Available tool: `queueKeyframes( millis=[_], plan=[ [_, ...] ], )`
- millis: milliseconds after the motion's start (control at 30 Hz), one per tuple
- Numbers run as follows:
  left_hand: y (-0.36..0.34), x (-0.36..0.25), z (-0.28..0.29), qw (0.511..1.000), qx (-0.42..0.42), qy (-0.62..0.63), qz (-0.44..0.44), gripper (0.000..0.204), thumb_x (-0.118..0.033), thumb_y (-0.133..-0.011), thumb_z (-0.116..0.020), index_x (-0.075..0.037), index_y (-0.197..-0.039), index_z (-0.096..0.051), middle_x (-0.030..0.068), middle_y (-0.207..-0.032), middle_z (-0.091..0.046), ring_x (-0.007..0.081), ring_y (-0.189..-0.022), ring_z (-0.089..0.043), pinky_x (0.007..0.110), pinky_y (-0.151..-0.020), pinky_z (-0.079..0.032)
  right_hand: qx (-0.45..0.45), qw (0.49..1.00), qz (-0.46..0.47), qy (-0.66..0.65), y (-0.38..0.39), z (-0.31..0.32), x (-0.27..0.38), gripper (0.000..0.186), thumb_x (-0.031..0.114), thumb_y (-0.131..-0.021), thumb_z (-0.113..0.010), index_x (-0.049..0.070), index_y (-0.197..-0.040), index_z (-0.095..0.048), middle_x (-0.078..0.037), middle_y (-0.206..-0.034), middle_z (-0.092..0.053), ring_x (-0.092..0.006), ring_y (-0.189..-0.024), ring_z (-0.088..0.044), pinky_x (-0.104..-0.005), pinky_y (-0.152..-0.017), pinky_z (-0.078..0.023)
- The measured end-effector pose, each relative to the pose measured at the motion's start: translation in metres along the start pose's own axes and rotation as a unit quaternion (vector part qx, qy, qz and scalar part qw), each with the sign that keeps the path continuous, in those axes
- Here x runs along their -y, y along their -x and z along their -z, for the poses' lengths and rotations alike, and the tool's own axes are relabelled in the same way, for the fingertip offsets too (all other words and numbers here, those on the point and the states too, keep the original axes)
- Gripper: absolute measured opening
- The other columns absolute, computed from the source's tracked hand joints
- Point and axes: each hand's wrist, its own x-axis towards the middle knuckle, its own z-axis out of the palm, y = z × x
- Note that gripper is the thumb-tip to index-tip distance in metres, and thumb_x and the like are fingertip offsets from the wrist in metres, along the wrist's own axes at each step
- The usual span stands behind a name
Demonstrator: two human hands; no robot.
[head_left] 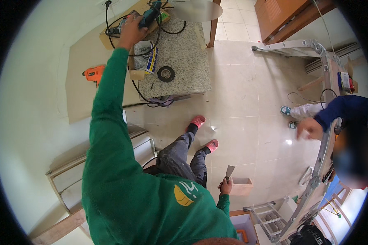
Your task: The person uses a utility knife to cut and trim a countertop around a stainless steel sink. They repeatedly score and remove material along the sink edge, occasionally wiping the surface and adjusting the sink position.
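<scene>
My left arm reaches far out to the upper left. There my left hand (131, 32) is closed round a teal corded power drill (151, 14), which lies over an open cardboard box (106, 41) at the granite worktop's (188, 69) far end. Black cord loops around the drill and hangs down the worktop's near side. Low in front of my body, my right hand (225, 186) grips a putty knife (230, 171) by its dark handle, metal blade pointing away from me. A pale pinkish box (242, 186) stands on the floor just right of that hand.
A roll of black tape (166, 74) and a small open box (145, 57) with a plastic bag sit on the worktop. An orange power tool (95, 74) lies left. On the right stands an aluminium ladder (325, 73), near another person's outstretched hand (309, 129).
</scene>
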Motion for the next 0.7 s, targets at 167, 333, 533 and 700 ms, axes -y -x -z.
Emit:
queueKeyframes(
  millis=[167,333,533,700],
  plan=[
    [0.119,-0.143,0.077,0.969,0.053,0.037,0.24,0.042,-0.043,-0.092,-0.079,-0.005,-0.109,-0.076,0.0184,-0.133,-0.065,0.04,-0.122,-0.062,0.063,-0.096,-0.047,-0.028,0.998,-0.044,-0.041,0.009,-0.001,-0.022,0.018,0.02,-0.106,-0.065,0.005,-0.104,-0.055,-0.004,-0.072,-0.056,-0.016,-0.048,-0.054,-0.0336,-0.042,-0.048],
    [0.147,-0.168,0.043,0.966,0.028,-0.184,0.181,0.044,-0.041,-0.086,-0.08,-0.005,-0.112,-0.076,0.0239,-0.144,-0.061,0.0421,-0.134,-0.057,0.059,-0.1,-0.05,0.001,0.999,-0.026,-0.033,-0.005,-0.031,-0.033,0.018,0.021,-0.107,-0.064,0.004,-0.108,-0.058,-0.004,-0.073,-0.056,-0.0161,-0.051,-0.056,-0.0342,-0.044,-0.05],
    [0.172,-0.126,-0.053,0.978,0.078,-0.194,-0.023,0.043,-0.023,-0.102,-0.063,-0.003,-0.14,-0.064,0.0228,-0.135,-0.068,0.037,-0.122,-0.067,0.043,-0.105,-0.055,-0.106,0.981,0.095,0.129,-0.03,0.032,-0.001,0.037,0.032,-0.107,-0.065,0.012,-0.137,-0.067,-0.005,-0.086,-0.069,-0.0173,-0.06,-0.063,-0.0352,-0.057,-0.057],
    [0.149,-0.141,-0.001,0.995,-0.024,-0.092,0.007,0.038,-0.021,-0.102,-0.061,-0.001,-0.133,-0.065,0.0238,-0.12,-0.069,0.0393,-0.108,-0.068,0.045,-0.096,-0.054,-0.151,0.956,0.113,0.225,0.004,0.015,0.013,0.05,0.05,-0.103,-0.063,0.004,-0.12,-0.069,-0.026,-0.113,-0.073,-0.0458,-0.106,-0.07,-0.0545,-0.09,-0.054]
  ],
)
